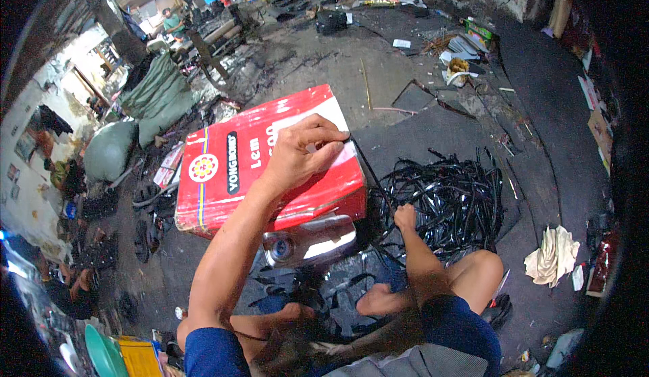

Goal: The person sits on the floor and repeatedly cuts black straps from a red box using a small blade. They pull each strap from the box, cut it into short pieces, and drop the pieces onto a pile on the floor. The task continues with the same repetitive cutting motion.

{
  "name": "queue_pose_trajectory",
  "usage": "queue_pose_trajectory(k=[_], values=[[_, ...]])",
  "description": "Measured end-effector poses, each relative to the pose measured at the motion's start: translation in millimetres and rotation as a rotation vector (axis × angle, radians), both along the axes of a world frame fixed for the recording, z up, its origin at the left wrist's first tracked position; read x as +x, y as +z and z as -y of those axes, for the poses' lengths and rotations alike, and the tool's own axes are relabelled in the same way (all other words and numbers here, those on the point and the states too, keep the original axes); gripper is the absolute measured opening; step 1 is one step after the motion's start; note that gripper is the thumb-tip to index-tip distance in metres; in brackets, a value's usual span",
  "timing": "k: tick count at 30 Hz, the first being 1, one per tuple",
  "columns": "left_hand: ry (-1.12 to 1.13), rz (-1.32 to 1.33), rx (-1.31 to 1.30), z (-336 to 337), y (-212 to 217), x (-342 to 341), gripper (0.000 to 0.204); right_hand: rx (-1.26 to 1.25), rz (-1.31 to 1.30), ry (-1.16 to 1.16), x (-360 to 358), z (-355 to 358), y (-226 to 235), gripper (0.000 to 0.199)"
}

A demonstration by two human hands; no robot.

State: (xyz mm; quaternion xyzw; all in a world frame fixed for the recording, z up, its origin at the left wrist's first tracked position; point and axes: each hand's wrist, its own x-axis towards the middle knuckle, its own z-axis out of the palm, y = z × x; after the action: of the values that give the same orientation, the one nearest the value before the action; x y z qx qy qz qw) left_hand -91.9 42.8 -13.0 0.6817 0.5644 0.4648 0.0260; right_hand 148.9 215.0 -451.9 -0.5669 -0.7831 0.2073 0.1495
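My left hand (301, 148) is over the top of a red box (307, 191), its thumb and forefinger pinching one end of a black strip (367, 166). From there the strip slants down past the box's right edge to my right hand (405, 217), which is closed around it. That strip looks taut between the two hands. Next to my right hand lies a tangled heap of shiny black strips (466, 198) on the floor. Below the box's near edge sits a silver metal container (314, 240) with a round cap. Black cut pieces (287, 284) lie around my feet.
Grey-green sacks (111, 151) stand at the left. A crumpled beige cloth (551, 257) lies at the right. A green basin (103, 350) is at the lower left. Litter and a white cup (458, 73) lie farther off. Another person (174, 23) sits in the far left background.
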Motion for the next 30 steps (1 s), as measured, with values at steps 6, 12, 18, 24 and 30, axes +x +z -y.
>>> queue_pose_trajectory(k=[6,12,18,24,30], values=[[-0.116,-0.152,0.128,-24,16,24,0.015,0.049,0.156,-0.083,80,-57,-60,0.031],[0.102,-0.674,0.091,28,0,4,0.028,-0.157,0.146,-0.139,-8,27,22,0.027],[0.337,-0.757,0.049,34,5,31,0.049,-0.063,0.355,-0.085,42,23,56,0.033],[0.074,-0.393,0.138,99,-81,105,0.026,0.295,-0.227,-0.415,40,-65,175,0.043],[0.255,0.03,-0.769,133,-269,151,0.033,0.919,-1.099,-0.4,62,-48,371,0.012]])
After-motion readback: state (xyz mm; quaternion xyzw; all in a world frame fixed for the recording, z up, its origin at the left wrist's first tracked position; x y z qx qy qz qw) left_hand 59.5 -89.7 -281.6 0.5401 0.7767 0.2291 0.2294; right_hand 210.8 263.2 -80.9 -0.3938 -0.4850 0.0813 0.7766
